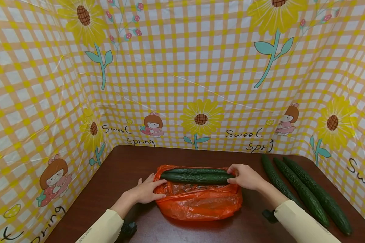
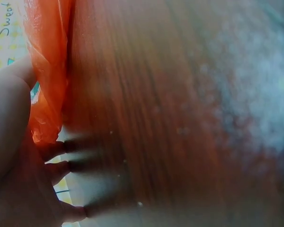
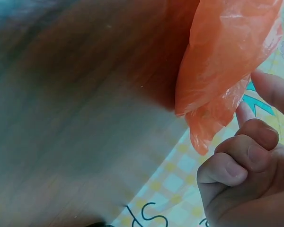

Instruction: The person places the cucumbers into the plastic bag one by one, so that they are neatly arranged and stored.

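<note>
At the orange bag's (image 1: 200, 204) open mouth, pinching two cucumbers (image 1: 194, 178) with the right hand (image 1: 244, 176); touching the bag with the spread left hand (image 1: 144, 190). Partway, judging by two bagged against three loose cucumbers (image 1: 301, 190) on the table (image 1: 134, 158); hard to count any beneath.

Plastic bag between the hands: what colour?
The plastic bag is orange-red and somewhat see-through; the head view shows it best.

left sleeve (image 1: 104, 222): cream; faint lettering (image 1: 86, 235) | right sleeve (image 1: 301, 219): cream | black wrist devices (image 1: 129, 230)
</note>
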Tool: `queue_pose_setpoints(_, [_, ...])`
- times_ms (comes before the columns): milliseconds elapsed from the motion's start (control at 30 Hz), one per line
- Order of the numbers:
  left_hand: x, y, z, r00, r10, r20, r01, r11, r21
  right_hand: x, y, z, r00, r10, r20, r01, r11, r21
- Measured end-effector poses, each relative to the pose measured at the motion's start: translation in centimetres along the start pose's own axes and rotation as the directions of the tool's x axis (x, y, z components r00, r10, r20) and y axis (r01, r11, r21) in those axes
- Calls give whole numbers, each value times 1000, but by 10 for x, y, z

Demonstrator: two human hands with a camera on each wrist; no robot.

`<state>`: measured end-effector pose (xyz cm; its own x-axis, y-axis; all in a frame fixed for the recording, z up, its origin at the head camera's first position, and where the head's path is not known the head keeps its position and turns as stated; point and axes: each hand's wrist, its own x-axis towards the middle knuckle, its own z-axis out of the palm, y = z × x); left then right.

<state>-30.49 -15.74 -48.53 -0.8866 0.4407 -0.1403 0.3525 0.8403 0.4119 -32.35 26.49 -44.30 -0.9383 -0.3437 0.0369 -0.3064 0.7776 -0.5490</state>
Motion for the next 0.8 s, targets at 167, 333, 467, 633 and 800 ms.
queue_pose_setpoints(167, [0,4,-2,1000,-17,13,17,1000,2,-14,3,-6,1000,9,-26,-7,999,52])
queue_pose_setpoints(333, [0,4,-1,1000,-22,20,22,1000,5,-26,7,-13,997,45,-67,-39,995,89])
queue_pose_setpoints(467, [0,4,-1,1000,-18,26,18,1000,-1,-36,9,-17,991,87,-97,-76,991,111])
queue_pose_setpoints(633, [-1,4,-1,999,-18,31,17,1000,1,-49,9,-21,984,143,-108,-123,977,172])
queue_pose_setpoints(800, [0,4,-1,999,-31,37,30,999,23,-63,13,-27,974,200,-105,-169,954,248])
